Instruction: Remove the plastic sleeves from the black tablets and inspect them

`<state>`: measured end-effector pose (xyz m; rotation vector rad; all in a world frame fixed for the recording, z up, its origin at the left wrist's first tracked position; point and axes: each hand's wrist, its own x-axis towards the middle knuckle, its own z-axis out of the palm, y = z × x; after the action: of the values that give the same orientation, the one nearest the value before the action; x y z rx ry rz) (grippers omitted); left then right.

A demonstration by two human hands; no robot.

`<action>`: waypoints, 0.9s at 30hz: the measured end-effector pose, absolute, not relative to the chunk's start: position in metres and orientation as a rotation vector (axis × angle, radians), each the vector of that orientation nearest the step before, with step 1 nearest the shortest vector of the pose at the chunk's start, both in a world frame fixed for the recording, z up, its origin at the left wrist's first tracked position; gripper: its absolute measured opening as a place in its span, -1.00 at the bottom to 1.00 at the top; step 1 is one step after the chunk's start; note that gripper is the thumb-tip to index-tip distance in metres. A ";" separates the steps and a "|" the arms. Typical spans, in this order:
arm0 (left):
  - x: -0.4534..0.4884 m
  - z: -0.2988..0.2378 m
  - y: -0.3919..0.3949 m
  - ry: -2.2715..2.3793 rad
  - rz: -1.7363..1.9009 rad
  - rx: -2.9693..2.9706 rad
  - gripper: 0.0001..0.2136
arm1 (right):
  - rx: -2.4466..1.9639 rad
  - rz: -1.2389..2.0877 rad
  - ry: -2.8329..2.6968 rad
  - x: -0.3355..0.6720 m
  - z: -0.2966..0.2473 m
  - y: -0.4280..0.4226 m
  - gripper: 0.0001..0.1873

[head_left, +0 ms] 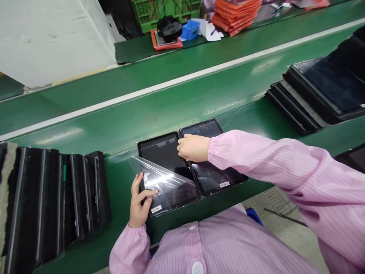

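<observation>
Two black tablets lie side by side on the green work surface. Clear film point(168, 177) covers the lower part of the left tablet point(168, 153), and its upper edge stands loose in a diagonal fold. My left hand point(140, 203) rests at the left tablet's lower left edge, fingers spread, with fingertips on the film. Over the seam between the tablets, my right hand point(194, 147) is closed, its fingers curled under. Whatever they hold, if anything, is hidden. The right tablet point(215, 177) lies partly beneath that hand and sleeve and bears a small white label.
Several dark tablets point(76, 194) stand in a row at left. More tablets point(333, 87) are stacked at right. Beyond the white strip point(159, 85) are a blue bin point(190, 30), orange packets point(235, 15), a green crate point(168, 9) and a large white block point(54, 38).
</observation>
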<state>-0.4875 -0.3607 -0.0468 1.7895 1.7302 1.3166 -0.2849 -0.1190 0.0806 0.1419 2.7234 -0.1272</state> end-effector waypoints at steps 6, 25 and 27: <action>-0.487 -0.047 -0.361 1.723 1.322 1.782 -0.81 | 0.145 -0.164 2.698 -0.285 0.083 -0.120 -0.93; -0.488 -0.048 -0.361 1.719 1.322 1.798 -0.80 | 0.222 -0.263 2.660 -0.290 0.086 -0.116 -0.85; -0.488 -0.048 -0.361 1.719 1.322 1.801 -0.80 | 0.229 -0.256 2.668 -0.290 0.086 -0.116 -0.85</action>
<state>-0.4881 -0.3612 -0.0479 1.8006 1.7194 1.3220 -0.2897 -0.1164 0.0864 0.2293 2.6681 -0.2559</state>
